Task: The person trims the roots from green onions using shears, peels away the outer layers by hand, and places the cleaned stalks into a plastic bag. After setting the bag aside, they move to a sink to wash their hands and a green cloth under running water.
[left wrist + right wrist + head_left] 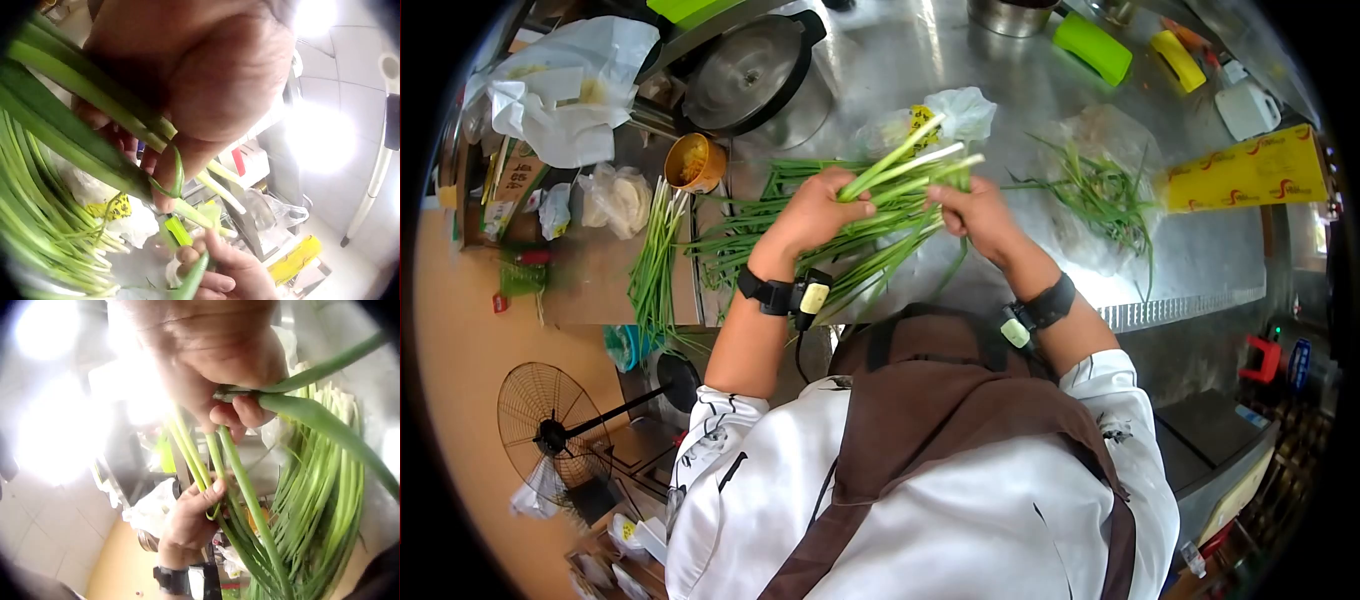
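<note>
Several green onions (900, 165) with pale stem ends lie across my left hand (815, 212), whose fingers and thumb grip them over the counter. My right hand (980, 212) is at their pale ends. In the right wrist view its curled fingers pinch green onion leaves (325, 425) with a dark, withered end, and the held stems (215, 456) reach up to its fingertips. A large pile of green onions (750, 235) spreads beneath and beside my left hand. More stand out in the right wrist view as a loose bundle (328, 469).
A separate green onion bunch (655, 265) lies at the counter's left edge, by an orange tub (696, 162). Loose green leaves (1105, 195) lie on clear plastic to the right, next to a yellow box (1250, 175). A lidded pot (750, 75) stands at the back left.
</note>
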{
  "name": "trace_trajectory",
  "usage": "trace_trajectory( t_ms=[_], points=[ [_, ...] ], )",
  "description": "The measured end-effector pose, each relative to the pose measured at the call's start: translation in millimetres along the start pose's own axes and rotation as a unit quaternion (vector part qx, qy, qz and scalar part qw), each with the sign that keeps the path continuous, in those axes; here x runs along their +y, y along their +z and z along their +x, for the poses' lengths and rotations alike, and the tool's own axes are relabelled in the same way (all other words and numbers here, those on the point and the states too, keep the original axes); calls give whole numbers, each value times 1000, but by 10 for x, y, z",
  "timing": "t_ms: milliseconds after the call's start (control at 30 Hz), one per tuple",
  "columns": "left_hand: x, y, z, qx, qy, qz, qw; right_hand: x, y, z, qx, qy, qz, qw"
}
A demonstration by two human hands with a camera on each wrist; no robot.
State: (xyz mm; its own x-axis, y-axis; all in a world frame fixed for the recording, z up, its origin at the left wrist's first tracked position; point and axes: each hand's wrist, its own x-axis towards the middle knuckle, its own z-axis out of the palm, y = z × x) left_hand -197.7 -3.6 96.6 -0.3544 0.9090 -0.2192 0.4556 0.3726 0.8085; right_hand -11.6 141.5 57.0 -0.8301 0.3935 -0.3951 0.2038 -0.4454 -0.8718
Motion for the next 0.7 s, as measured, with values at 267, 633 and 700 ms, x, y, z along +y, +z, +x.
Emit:
trace_trajectory(
  t_ms=[267, 633, 700],
  points=[
    [-235, -273, -245, -8, -55, -2, 998, 39, -655, -123, 93, -80, 240, 963],
    [-751, -673, -520, 187, -44, 61, 980, 61, -759, -332, 29, -58, 226, 972],
    [-744, -710, -516, 274, 23, 86, 958, 148, -647, -244, 48, -46, 199, 978]
  ],
)
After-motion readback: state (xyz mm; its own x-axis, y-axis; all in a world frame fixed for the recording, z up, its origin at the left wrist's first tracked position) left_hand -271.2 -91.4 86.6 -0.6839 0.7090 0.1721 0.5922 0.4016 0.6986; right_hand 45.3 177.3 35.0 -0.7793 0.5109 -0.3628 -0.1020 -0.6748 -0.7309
